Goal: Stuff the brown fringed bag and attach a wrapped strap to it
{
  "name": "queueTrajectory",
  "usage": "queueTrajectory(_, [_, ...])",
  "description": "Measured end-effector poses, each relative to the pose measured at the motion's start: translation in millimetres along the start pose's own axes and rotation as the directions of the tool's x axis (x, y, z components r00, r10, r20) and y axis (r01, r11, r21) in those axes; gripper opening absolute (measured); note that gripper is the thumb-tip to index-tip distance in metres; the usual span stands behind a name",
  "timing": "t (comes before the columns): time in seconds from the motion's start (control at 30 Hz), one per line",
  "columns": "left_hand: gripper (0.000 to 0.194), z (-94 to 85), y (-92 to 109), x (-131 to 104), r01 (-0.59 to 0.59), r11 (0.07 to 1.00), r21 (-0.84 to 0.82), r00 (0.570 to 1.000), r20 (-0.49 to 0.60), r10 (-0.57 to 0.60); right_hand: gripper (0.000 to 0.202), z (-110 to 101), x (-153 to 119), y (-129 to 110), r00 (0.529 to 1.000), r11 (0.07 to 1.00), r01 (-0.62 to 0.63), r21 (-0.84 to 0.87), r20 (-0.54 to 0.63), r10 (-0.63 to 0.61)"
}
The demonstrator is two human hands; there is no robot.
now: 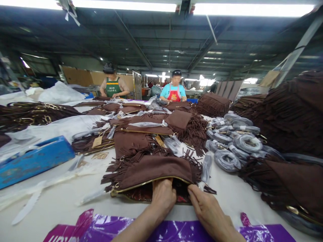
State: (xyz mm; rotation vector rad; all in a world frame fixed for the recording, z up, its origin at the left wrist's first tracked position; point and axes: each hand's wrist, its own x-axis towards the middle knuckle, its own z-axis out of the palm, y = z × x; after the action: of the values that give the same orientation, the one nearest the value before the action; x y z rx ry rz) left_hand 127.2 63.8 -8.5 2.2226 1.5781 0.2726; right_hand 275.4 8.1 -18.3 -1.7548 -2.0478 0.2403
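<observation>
Left hand (164,193) in bag (157,170), fringed bags (147,129) beyond, wrapped coils (248,143), blue object (40,163)

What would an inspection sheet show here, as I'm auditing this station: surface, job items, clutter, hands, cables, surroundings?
Surface: pale table, crowded beyond its near part
Job's things: brown fringed bag, gold zipper open, patterned lining showing
Clutter: worn blue dispenser-like tool at left; plastic-wrapped coils and a tall brown fringed pile at right
Left hand: reaching inside the bag, fingertips hidden
Right hand: gripping the opening's edge near its right end
Cables: nothing seen
Surroundings: two people in aprons, one in green, one in red; strip lights overhead
</observation>
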Motion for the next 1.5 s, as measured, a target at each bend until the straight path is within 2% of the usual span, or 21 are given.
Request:
queueTrajectory(0.13, [0.037,3.8,0.3,-1.3,0.032,0.999,-0.035,0.999,-0.007,-0.032,0.030,-0.7,-4.4,0.4,0.999,0.996,-0.038,0.076,0.013,0.037])
queueTrajectory(0.27, [0.043,-0.7,-0.9,0.7,-0.107,0.994,-0.023,0.994,0.014,0.107,0.030,-2.3,-8.6,0.7,0.996,0.988,-0.084,0.130,0.042,0.079])
queueTrajectory(0.4, [0.045,-7.3,-3.5,9.0,-0.243,0.970,-0.013,0.966,0.086,0.243,0.030,-4.5,-9.5,0.0,0.996,0.984,-0.088,0.153,0.018,0.086])
queueTrajectory(0.5, [0.043,-5.3,-7.9,14.3,-0.291,0.956,-0.024,0.951,0.107,0.292,0.030,-6.6,-10.2,-1.1,0.995,0.983,-0.099,0.152,0.005,0.099])
queueTrajectory(0.7, [0.037,1.5,-18.2,14.9,-0.360,0.929,-0.078,0.929,0.064,0.366,0.027,-4.2,-12.6,1.7,0.992,0.979,-0.128,0.160,0.012,0.128])
queueTrajectory(0.8, [0.035,-1.1,-18.0,13.3,-0.349,0.929,-0.119,0.928,0.094,0.361,0.030,-1.4,-12.1,3.3,0.994,0.975,-0.109,0.195,-0.001,0.112])
queueTrajectory(0.9, [0.039,-3.2,-13.7,11.8,-0.296,0.953,-0.070,0.945,0.121,0.303,0.029,-2.3,-12.4,1.6,0.992,0.971,-0.124,0.205,0.005,0.126])
queueTrajectory(1.07, [0.049,-3.9,-8.2,10.5,-0.245,0.969,-0.023,0.956,0.163,0.245,0.024,-5.6,-15.0,-2.7,0.979,0.975,-0.197,0.101,0.067,0.191])
queueTrajectory(1.23, [0.039,-5.1,-9.5,9.5,-0.237,0.972,-0.009,0.954,0.186,0.234,0.023,4.1,-14.6,1.7,0.996,0.997,-0.074,0.006,-0.050,0.075])
queueTrajectory(1.37, [0.037,-3.5,-12.4,9.2,-0.236,0.971,-0.029,0.955,0.176,0.237,0.023,9.4,-14.1,2.6,0.990,0.998,0.003,-0.063,-0.141,-0.012])
queueTrajectory(1.5, [0.038,-1.7,-13.4,10.3,-0.220,0.974,-0.060,0.962,0.150,0.227,0.023,5.3,-12.5,-2.6,0.985,0.980,0.075,-0.187,-0.137,-0.102])
